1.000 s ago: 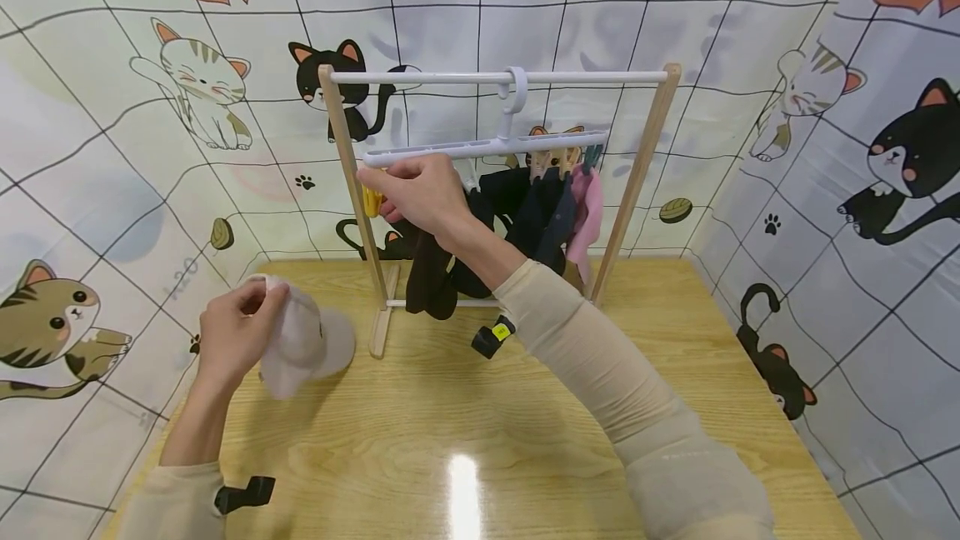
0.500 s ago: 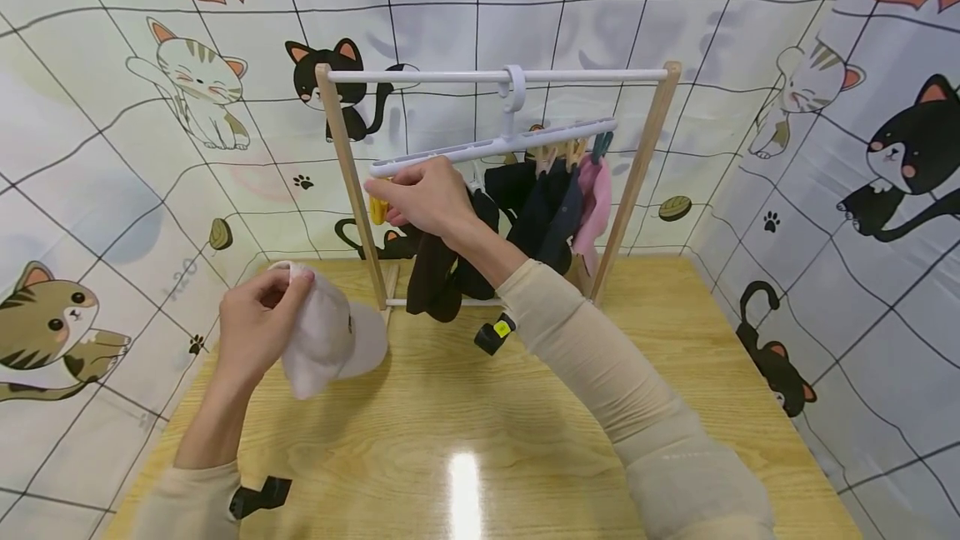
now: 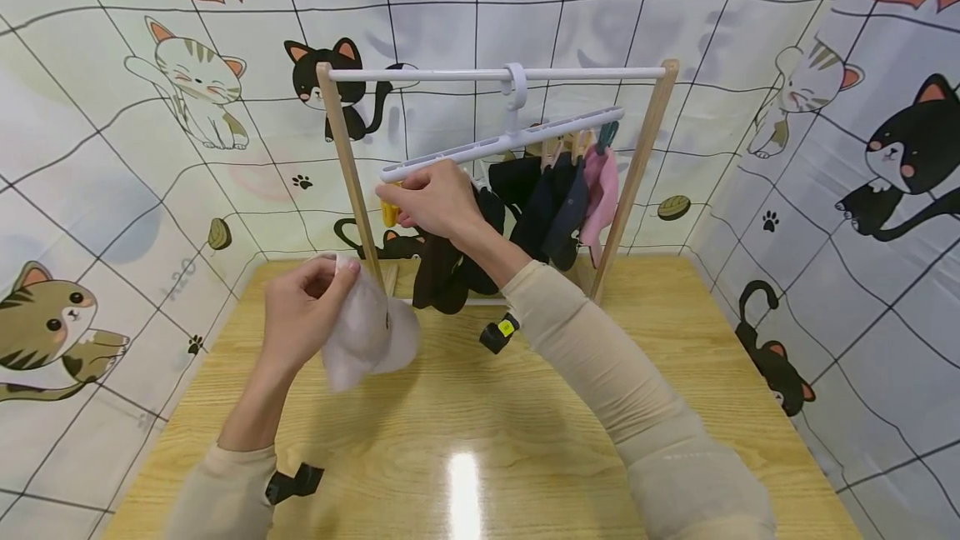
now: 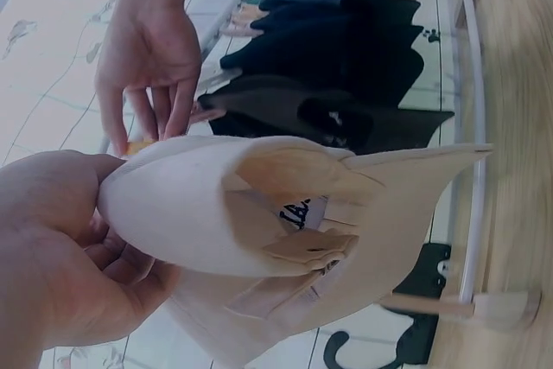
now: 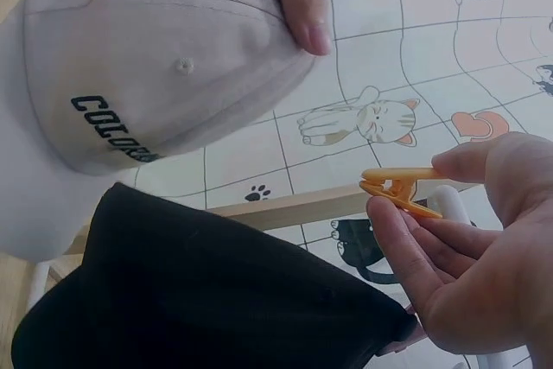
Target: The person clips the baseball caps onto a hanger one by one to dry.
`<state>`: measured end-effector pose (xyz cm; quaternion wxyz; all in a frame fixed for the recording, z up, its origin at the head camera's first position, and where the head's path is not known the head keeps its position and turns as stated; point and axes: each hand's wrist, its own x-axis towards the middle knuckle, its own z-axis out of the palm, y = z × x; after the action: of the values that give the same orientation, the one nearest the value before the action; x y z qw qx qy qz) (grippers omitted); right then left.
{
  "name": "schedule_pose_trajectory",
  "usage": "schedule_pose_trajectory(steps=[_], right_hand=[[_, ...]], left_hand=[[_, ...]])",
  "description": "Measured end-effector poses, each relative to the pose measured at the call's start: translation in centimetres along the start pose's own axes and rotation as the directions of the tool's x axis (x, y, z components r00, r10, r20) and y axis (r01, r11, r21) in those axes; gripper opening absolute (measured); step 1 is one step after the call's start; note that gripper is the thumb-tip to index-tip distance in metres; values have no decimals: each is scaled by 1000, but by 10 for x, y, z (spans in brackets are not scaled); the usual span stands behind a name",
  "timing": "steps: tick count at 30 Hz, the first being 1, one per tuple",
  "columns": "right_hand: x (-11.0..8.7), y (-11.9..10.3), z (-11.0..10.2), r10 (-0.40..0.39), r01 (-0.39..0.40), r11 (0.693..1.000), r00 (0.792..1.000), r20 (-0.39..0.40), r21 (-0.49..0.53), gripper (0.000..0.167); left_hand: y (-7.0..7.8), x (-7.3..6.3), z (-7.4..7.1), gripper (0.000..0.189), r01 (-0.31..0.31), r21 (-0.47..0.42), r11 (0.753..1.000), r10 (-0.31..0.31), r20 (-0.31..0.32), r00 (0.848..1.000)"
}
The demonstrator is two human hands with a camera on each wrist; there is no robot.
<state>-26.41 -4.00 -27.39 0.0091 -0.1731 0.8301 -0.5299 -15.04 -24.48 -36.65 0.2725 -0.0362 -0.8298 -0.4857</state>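
My left hand (image 3: 303,315) pinches an off-white baseball cap (image 3: 371,332) by the top of its crown, left of the rack. Dark lettering crosses the cap's front in the right wrist view, and the left wrist view looks into its open underside. My right hand (image 3: 442,202) pinches the handles of a yellow clothespin (image 5: 402,186) between thumb and fingers. This clothespin sits at the left end of the white hanger (image 3: 510,140), which tilts down on that side. Beside my right hand hangs a dark cap (image 5: 199,283).
A wooden rack (image 3: 348,157) with a white top rod carries the hanger by its hook. Several dark caps and a pink cap (image 3: 600,194) hang toward the right from clothespins. The wooden table (image 3: 540,440) lies below, with cat-print cloth walls (image 3: 750,107) around it.
My left hand has carried the off-white cap rightward, close to the rack's left post. The hanger's left end has dropped and shifted slightly right along with my right hand.
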Motion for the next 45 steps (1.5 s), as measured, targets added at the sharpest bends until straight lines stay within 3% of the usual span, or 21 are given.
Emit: schedule_pose_trajectory(steps=[13,19,29,45], right_hand=[[1,7,-7,-11,9,998,1000,-18,-70,34],[1,7,-8,-19,16,994,1000,-24,-108,43],[2,8,-9,-85,74,972,996,-37,-223,56],[0,13,-7,-226,185,920,971,-81,-345,57]], left_hand=[[5,15,42,21,-77,-55,996,78,15,997],[4,24,55,20,-148,30,989,148,2,989],[4,28,66,23,-276,191,942,279,10,960],[12,33,70,21,-393,263,881,396,44,917]])
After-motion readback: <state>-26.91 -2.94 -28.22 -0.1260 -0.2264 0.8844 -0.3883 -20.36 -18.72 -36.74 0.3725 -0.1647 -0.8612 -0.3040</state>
